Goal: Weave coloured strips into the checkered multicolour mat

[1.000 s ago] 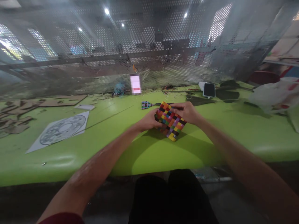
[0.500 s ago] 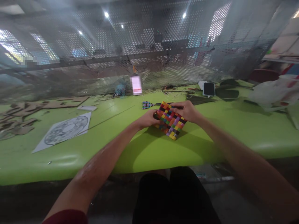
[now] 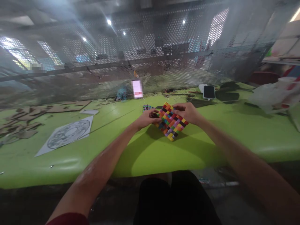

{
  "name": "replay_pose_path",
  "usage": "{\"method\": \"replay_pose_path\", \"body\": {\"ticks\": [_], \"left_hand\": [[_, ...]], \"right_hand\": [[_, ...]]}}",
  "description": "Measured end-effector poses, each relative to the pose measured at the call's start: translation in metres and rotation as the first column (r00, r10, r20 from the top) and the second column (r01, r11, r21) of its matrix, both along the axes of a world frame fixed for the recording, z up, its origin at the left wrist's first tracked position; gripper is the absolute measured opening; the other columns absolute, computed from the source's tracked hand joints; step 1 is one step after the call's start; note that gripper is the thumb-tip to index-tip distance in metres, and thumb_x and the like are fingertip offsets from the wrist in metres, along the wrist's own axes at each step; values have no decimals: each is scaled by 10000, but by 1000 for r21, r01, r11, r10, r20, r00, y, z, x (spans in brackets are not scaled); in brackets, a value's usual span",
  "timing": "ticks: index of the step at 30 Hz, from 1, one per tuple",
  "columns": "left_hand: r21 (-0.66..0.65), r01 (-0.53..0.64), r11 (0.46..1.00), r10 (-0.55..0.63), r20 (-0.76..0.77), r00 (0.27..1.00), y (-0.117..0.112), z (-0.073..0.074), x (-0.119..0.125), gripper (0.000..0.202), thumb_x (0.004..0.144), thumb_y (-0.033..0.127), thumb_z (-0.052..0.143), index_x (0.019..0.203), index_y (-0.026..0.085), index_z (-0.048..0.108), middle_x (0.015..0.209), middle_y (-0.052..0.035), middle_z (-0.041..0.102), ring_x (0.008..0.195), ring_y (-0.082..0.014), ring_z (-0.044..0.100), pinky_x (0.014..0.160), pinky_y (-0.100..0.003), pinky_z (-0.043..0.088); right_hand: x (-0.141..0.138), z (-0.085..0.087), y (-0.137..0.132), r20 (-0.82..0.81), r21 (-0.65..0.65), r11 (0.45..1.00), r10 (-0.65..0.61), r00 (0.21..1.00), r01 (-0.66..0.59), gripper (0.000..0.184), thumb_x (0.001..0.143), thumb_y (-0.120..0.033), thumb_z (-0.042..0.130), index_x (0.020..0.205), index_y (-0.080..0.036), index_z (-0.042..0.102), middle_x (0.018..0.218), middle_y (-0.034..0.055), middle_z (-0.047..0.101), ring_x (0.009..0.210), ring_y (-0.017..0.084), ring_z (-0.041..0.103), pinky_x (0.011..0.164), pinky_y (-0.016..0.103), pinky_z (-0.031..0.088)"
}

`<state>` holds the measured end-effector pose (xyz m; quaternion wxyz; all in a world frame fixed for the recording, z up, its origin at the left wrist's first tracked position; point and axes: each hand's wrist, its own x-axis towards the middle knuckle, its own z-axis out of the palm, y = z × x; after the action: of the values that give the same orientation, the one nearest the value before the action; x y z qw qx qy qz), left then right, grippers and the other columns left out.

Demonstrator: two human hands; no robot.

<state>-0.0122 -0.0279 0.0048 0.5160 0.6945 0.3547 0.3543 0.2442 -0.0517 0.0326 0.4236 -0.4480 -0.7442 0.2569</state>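
A square woven mat of many small coloured squares (image 3: 172, 122) is held tilted just above the green table (image 3: 152, 150). My left hand (image 3: 145, 118) pinches its left corner with closed fingers. My right hand (image 3: 187, 112) grips its upper right edge, fingers curled over it. A smaller woven piece (image 3: 146, 107) lies on the table right behind my left hand.
A printed sheet with a round pattern (image 3: 67, 133) lies at the left, cardboard cut-outs (image 3: 25, 120) beyond it. A phone (image 3: 209, 92) rests at the back right by dark sheets (image 3: 227, 95). A perforated metal screen (image 3: 150, 56) walls the table's far edge. White bags (image 3: 274, 95) sit at the right.
Both hands stay on the coloured mat, which has shifted slightly up and away; the left fingers have moved a little further onto its corner. The view has drifted slightly.
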Motion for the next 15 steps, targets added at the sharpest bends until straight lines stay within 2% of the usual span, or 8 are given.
{"method": "replay_pose_path", "body": {"ticks": [3, 5, 8, 11, 15], "left_hand": [[81, -93, 992, 90, 39, 995, 4, 2, -3, 500, 641, 372, 939, 992, 135, 674, 932, -55, 723, 811, -153, 670, 809, -342, 587], [89, -125, 988, 120, 58, 991, 5, 3, -4, 491, 642, 391, 941, 965, 141, 669, 882, -43, 720, 795, -152, 672, 800, -334, 587], [48, -124, 991, 123, 37, 992, 6, 4, -3, 459, 693, 486, 903, 911, 153, 674, 841, -43, 725, 760, -150, 670, 745, -309, 584], [-3, -165, 986, 165, 23, 986, 5, 3, -1, 518, 726, 638, 831, 854, 162, 671, 790, -33, 707, 694, -143, 643, 665, -281, 561], [-106, -245, 964, 250, 40, 967, 3, 1, 2, 654, 822, 804, 616, 807, 153, 679, 719, -62, 664, 638, -160, 630, 607, -282, 534]], "right_hand": [[-2, 2, -2, -44, -36, 999, 2, 999, -3, 283, 806, -253, 761, 1080, -181, 758, 1051, 97, 792, 962, 272, 750, 942, 467, 617], [-3, 4, -3, -71, -82, 996, 22, 997, -28, 314, 789, -187, 753, 1101, -195, 721, 1054, 95, 780, 987, 267, 747, 954, 466, 616], [-4, 5, -6, -131, -201, 975, 72, 989, -97, 346, 779, -116, 718, 1110, -204, 673, 1051, 92, 782, 954, 260, 757, 883, 442, 645], [-7, 4, -8, -183, -307, 942, 84, 979, -138, 367, 780, -82, 694, 1120, -207, 635, 1056, 93, 787, 923, 249, 765, 824, 415, 661], [-13, 0, -9, -183, -346, 930, 60, 981, -121, 328, 805, -107, 703, 1108, -207, 629, 1011, 81, 785, 883, 236, 764, 825, 427, 663]]}}
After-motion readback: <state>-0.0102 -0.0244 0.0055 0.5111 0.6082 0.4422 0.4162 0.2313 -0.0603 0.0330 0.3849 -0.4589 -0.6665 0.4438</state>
